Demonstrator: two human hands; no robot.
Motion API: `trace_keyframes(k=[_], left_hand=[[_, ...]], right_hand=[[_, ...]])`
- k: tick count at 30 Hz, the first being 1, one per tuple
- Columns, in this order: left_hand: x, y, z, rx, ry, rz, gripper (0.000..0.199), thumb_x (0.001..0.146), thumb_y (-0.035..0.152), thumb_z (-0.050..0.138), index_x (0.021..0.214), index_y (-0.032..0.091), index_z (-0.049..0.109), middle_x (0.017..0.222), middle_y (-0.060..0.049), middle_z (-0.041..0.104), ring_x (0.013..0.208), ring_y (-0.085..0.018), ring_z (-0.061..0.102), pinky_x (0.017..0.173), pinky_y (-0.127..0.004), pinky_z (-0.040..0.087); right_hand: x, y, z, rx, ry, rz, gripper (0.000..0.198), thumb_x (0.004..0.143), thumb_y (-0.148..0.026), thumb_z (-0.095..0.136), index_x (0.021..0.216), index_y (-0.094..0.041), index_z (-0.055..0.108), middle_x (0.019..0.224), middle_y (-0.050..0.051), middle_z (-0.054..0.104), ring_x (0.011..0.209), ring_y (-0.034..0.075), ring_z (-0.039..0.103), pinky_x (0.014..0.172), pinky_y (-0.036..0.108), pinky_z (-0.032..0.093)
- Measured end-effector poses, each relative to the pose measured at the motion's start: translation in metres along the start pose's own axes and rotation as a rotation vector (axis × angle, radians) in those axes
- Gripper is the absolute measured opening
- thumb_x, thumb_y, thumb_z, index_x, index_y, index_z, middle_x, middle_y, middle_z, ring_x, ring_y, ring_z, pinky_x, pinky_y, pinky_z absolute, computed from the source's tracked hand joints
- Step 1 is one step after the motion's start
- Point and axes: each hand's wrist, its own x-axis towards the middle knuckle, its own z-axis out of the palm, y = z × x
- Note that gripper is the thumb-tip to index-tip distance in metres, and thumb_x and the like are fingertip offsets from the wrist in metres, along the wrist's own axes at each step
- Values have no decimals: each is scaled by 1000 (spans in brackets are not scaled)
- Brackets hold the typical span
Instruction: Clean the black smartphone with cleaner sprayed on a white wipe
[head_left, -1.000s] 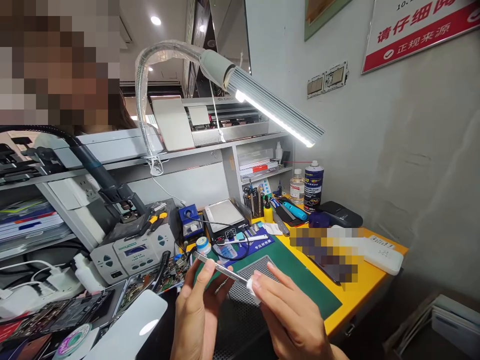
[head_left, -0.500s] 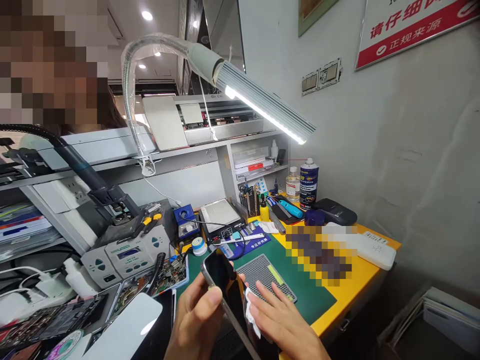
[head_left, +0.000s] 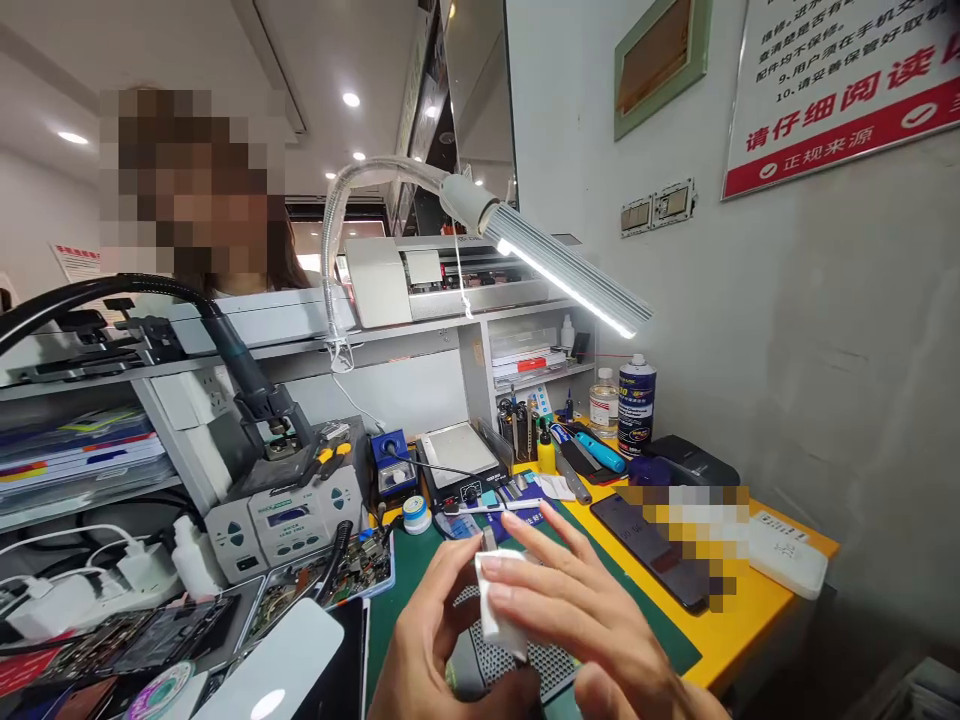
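Low in the head view, my left hand (head_left: pixel 424 635) is closed around a smartphone (head_left: pixel 490 542), now turned nearly edge-on. Most of the phone is hidden behind my fingers and a folded white wipe (head_left: pixel 501 610). My right hand (head_left: pixel 581 605) presses this wipe against the phone with its fingers nearly straight. Beneath both hands lies a grey perforated pad (head_left: pixel 551 668) on a green mat (head_left: pixel 660 632).
A dark phone (head_left: pixel 652 555) lies on the yellow tabletop (head_left: pixel 750 640) at right. To the left are a rework station (head_left: pixel 289 520), a tray of circuit boards (head_left: pixel 364 565) and a white-backed device (head_left: pixel 277 660). A lit lamp (head_left: pixel 570 270) hangs above; a person (head_left: pixel 255 275) is behind the shelf.
My left hand has tilted the phone from showing its dark screen to nearly edge-on. The right hand and wipe have moved up toward the phone's top end. The camera view has tilted up and left.
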Motion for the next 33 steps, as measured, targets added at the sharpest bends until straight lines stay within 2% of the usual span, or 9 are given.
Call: trace_keyframes(k=[5,9,11,16,19,22,28,33], left_hand=[[3,10,-3,62,-99,57,63,54,10,78,115,22,73,117,-11,73,108,-34,72,91,-38,61],[6,10,-10,114,-96,85,66,55,12,78,119,24,71,119,-10,72,113,-34,70,93,-38,60],[6,10,-12,124,-106,121,64,56,15,80,118,24,72,121,-10,72,115,-35,68,96,-38,59],[9,14,-13,72,-162,147,60,59,16,82,117,23,74,116,-9,74,104,-31,73,94,-37,59],[15,14,-14,74,-130,112,66,56,14,82,121,21,73,121,-11,72,111,-32,70,99,-38,57],[22,9,-19,83,-169,69,66,57,13,83,123,20,74,127,-12,70,120,-33,67,105,-38,53],[25,-2,-31,84,-172,-51,68,62,22,89,127,25,70,128,-12,71,122,-29,66,107,-38,51],[27,0,-37,242,-178,3,70,61,30,91,128,31,70,133,-11,68,129,-33,62,115,-43,43]], right_hand=[[19,6,-18,25,-119,85,46,110,-34,26,132,-25,65,136,4,68,143,26,47,125,52,22],[21,3,-20,15,-148,-28,48,110,-36,25,131,-26,66,129,4,72,140,27,50,127,53,16],[22,5,-18,39,-146,-34,47,110,-35,25,133,-26,65,131,4,71,141,27,49,127,54,14],[28,18,-7,151,-124,145,44,109,-30,30,132,-25,67,134,5,69,139,25,52,124,53,24],[29,22,1,231,-59,269,45,109,-32,31,131,-23,68,132,7,71,133,25,58,123,51,27],[28,22,6,272,-24,394,46,109,-36,32,128,-23,71,129,6,72,130,25,61,123,52,29],[20,26,9,276,-16,477,49,109,-42,30,128,-26,72,131,3,71,127,26,63,119,52,36],[15,29,11,469,36,564,50,109,-47,31,127,-28,73,123,3,75,116,23,68,108,42,49]])
